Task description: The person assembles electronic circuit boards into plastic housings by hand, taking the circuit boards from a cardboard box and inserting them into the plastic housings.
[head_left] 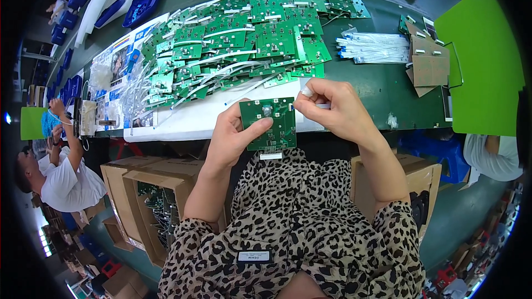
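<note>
My left hand [231, 135] grips a green circuit board [282, 124], its thumb pressed on the board's face. The board has small components, a white connector at its lower edge and a small socket on its right edge. Beside that socket my right hand [338, 108] is closed in a pinch. A white cover sits on one of its fingertips. Whatever lies between its fingers is too small to make out. Beyond both hands, a large overlapping pile of green boards [235, 39] with white flat cables spreads over the table.
Right of the pile lies a bundle of white flat cables [374, 47], with brown board panels [429, 61] beyond it. A green partition [479, 55] stands at the right. Cardboard boxes [130, 202] flank my lap. Blue trays [141, 7] sit at the back; another person [66, 180] works at left.
</note>
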Available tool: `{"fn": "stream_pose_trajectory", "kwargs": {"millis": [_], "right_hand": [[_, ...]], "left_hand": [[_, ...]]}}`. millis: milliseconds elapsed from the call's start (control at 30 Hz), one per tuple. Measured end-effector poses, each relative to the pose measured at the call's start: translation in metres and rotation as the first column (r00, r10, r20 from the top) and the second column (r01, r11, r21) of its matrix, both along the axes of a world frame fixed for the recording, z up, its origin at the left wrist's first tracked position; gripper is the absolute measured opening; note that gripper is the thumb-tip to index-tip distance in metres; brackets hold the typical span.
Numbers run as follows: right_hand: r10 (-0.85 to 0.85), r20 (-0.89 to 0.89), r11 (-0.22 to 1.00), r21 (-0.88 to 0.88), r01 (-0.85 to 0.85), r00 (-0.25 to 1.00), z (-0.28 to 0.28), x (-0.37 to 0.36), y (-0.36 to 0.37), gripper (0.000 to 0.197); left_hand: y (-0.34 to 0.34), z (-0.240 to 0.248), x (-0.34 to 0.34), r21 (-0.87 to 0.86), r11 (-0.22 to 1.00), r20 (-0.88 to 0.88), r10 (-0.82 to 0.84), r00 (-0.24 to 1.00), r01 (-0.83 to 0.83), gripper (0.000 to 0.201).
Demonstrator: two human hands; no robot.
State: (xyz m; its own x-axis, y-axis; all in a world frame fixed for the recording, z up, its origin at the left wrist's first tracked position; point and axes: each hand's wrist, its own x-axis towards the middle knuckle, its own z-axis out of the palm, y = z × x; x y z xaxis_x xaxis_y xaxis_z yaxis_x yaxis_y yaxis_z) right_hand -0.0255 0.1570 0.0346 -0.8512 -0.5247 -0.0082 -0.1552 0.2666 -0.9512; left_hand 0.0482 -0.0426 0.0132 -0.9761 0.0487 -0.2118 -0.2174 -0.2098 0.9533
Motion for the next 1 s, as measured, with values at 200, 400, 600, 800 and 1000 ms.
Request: {"fn": "stream_pose_trajectory", "kwargs": {"millis": [200, 400, 600, 800, 1000], "right_hand": [[0.031, 0.064, 0.997, -0.079, -0.026, 0.998, -0.011, -0.001, 0.001, 0.015], [0.157, 0.287, 0.956, -0.286, -0.072, 0.945, -0.021, -0.006, 0.003, 0.012], [0.171, 0.342, 0.95, -0.305, -0.063, 0.924, -0.024, -0.007, 0.001, 0.009], [0.137, 0.302, 0.972, -0.225, -0.069, 0.943, -0.022, -0.003, -0.001, 0.011], [0.14, 0.293, 0.976, -0.203, -0.082, 0.946, -0.025, -0.001, -0.002, 0.016]], "left_hand": [[0.0, 0.002, -0.001, -0.008, 1.0, 0.021, 0.023, 1.0, -0.023, 0.014], [-0.001, 0.003, 0.0, -0.03, 0.999, 0.035, 0.015, 0.999, -0.014, 0.014], [-0.002, 0.003, 0.001, -0.047, 0.999, 0.057, 0.013, 0.998, -0.011, 0.016], [-0.002, 0.007, 0.005, -0.06, 0.998, 0.056, -0.009, 0.998, 0.012, 0.019], [-0.003, 0.006, 0.004, -0.073, 0.996, 0.05, -0.04, 0.998, 0.044, 0.021]]}}
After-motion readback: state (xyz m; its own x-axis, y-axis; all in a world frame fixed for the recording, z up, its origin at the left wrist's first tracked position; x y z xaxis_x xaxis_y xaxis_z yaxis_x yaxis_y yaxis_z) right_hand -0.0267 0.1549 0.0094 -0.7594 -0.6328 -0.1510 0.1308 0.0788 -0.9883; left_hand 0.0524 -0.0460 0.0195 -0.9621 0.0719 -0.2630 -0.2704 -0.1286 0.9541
